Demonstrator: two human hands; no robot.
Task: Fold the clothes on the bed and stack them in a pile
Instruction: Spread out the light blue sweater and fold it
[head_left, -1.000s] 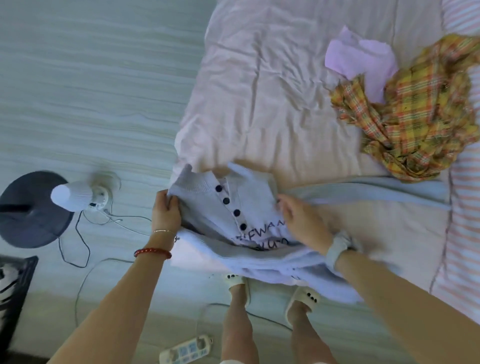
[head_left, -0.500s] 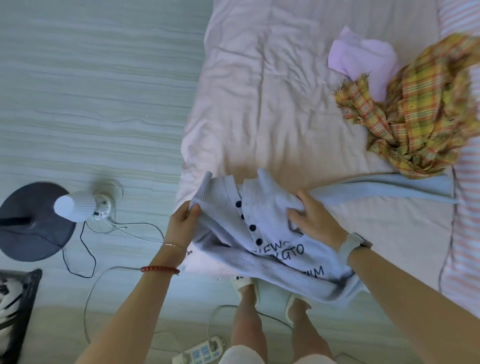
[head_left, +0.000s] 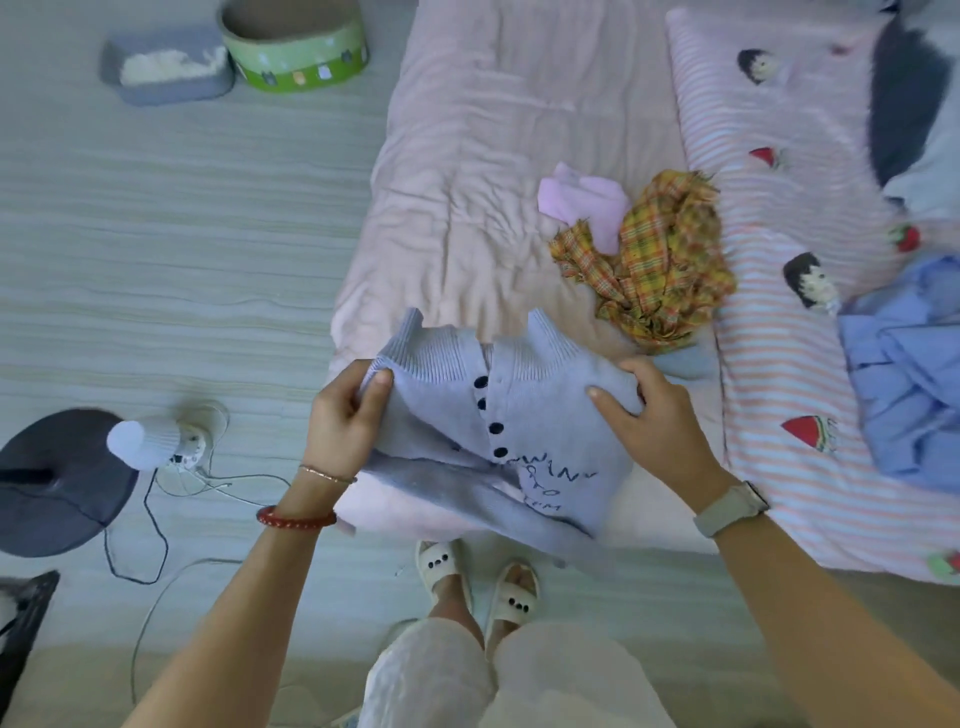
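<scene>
Head view: a pale blue knit cardigan (head_left: 524, 410) is held up over the near edge of a pink bed (head_left: 467, 208). The left hand (head_left: 345, 415) pinches its left shoulder; the right hand (head_left: 649, 415) grips the right shoulder. A plaid garment (head_left: 670, 270) lies crumpled beyond.

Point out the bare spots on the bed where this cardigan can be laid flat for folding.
The widest free patch is the pink quilt, bordered by the bed's floor-side edge, the cardigan, and the lilac garment with the plaid shirt. The striped blanket has a bare strip between the plaid shirt and the blue shirt. It is crowded around those heaps.
</scene>
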